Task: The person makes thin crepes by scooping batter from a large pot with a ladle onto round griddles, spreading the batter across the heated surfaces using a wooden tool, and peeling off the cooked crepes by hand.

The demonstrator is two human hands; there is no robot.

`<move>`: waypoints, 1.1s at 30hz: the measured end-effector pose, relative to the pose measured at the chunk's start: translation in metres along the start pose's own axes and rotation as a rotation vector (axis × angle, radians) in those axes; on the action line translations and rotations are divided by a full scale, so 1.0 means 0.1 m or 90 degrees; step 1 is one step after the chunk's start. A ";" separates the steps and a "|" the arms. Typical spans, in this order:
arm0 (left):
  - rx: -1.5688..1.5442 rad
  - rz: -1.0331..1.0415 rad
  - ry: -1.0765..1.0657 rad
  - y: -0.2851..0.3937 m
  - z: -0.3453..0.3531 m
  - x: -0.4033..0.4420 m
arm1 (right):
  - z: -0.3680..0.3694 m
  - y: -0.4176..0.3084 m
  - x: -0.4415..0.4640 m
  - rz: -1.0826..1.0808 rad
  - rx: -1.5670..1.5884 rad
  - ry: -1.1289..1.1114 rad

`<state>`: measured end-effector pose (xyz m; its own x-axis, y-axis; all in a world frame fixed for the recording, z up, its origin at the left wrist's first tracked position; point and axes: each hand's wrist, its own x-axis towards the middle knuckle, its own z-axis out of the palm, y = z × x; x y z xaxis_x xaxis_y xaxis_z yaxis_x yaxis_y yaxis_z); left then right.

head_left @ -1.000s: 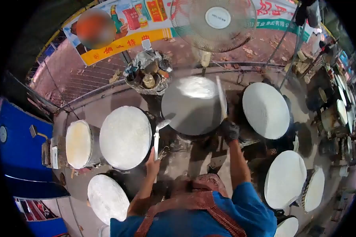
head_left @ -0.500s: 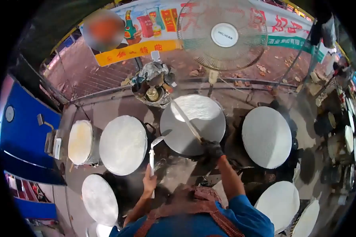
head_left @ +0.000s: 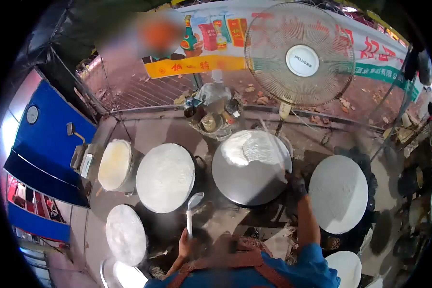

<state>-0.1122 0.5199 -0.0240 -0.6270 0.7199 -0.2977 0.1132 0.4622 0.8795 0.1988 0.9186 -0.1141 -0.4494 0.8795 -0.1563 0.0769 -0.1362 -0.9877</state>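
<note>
My left hand (head_left: 184,246) is closed around the white handle of a ladle (head_left: 195,200), whose bowl is raised between two round griddles. In my right hand (head_left: 297,186), which wears a dark glove, is a long flat wooden stick (head_left: 275,145). The stick slants up over the right side of the middle griddle (head_left: 245,181). White batter (head_left: 254,147) covers the far part of that griddle, with streaks across it; the near part is bare grey metal. To the left, a griddle (head_left: 165,177) is covered by a pale round sheet.
More pale-topped griddles stand at the right (head_left: 338,194), lower left (head_left: 125,235) and lower right (head_left: 344,269). A stack of yellowish flat rounds (head_left: 115,165) is at far left. Behind the middle griddle are a cluttered basin (head_left: 211,117) and a fan (head_left: 300,55).
The view has shifted, so the surroundings sit further right. My right hand and the stick have swept to the right side of the griddle. The batter now shows streaks. The ladle stays in my left hand.
</note>
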 end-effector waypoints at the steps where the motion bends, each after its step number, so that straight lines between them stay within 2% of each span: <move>1: -0.064 -0.038 -0.015 -0.12 -0.01 -0.04 | -0.01 -0.09 0.04 0.003 -0.004 -0.013; 2: -0.099 -0.058 -0.009 0.54 0.10 -0.18 | 0.03 -0.17 0.03 0.004 0.000 -0.026; 5: -0.225 -0.043 -0.036 0.30 0.10 -0.16 | -0.03 0.11 -0.25 0.057 -0.184 -0.004; 6: -0.487 -0.178 -0.038 0.25 0.05 -0.16 | -0.07 0.15 -0.33 0.069 -0.223 0.000; 9: -0.316 -0.222 -0.022 0.80 0.02 -0.29 | -0.05 0.14 -0.05 0.074 -0.266 0.011; 10: -0.340 -0.218 -0.033 0.46 0.01 -0.26 | -0.04 0.09 0.12 0.074 -0.287 0.018; 11: -0.364 -0.215 -0.044 -0.19 -0.02 -0.17 | -0.01 0.03 0.31 0.070 -0.308 0.019; 13: -0.013 -0.031 0.016 -0.73 -0.10 -0.10 | 0.00 -0.09 0.49 0.069 -0.331 0.013; 15: 0.019 -0.095 0.071 0.26 0.02 -0.30 | -0.12 -0.12 0.35 0.082 -0.343 0.005; 16: 0.062 -0.096 0.074 0.06 0.00 -0.23 | -0.20 -0.09 0.19 0.089 -0.346 0.000; 17: -0.288 -0.222 0.025 -0.10 -0.07 -0.31 | -0.28 -0.05 0.02 0.095 -0.348 -0.003; 19: 0.072 -0.099 0.058 0.42 0.01 -0.36 | -0.38 -0.03 -0.09 0.102 -0.342 -0.005; 22: 0.021 -0.120 0.089 0.34 -0.02 -0.47 | -0.38 -0.12 0.31 0.093 -0.346 0.006; 24: 0.024 -0.126 0.105 -0.24 -0.07 -0.46 | -0.33 -0.18 0.49 0.092 -0.351 0.005; 26: -0.013 -0.125 0.077 -0.22 -0.11 -0.49 | -0.37 -0.21 0.51 0.096 -0.357 -0.003; 29: -0.207 -0.161 0.082 0.24 0.02 -0.56 | -0.51 -0.20 0.29 0.105 -0.356 -0.008; 32: -0.170 -0.171 0.098 0.01 -0.08 -0.62 | -0.54 -0.20 0.35 0.108 -0.355 -0.014; 33: -0.060 -0.174 0.113 -0.13 -0.12 -0.63 | -0.50 -0.21 0.44 0.108 -0.358 -0.013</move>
<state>-0.0830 0.4625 -0.0118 -0.7497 0.4709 -0.4650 -0.1441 0.5696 0.8092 0.2224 0.9829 -0.0999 -0.4068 0.8567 -0.3172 0.6069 -0.0062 -0.7948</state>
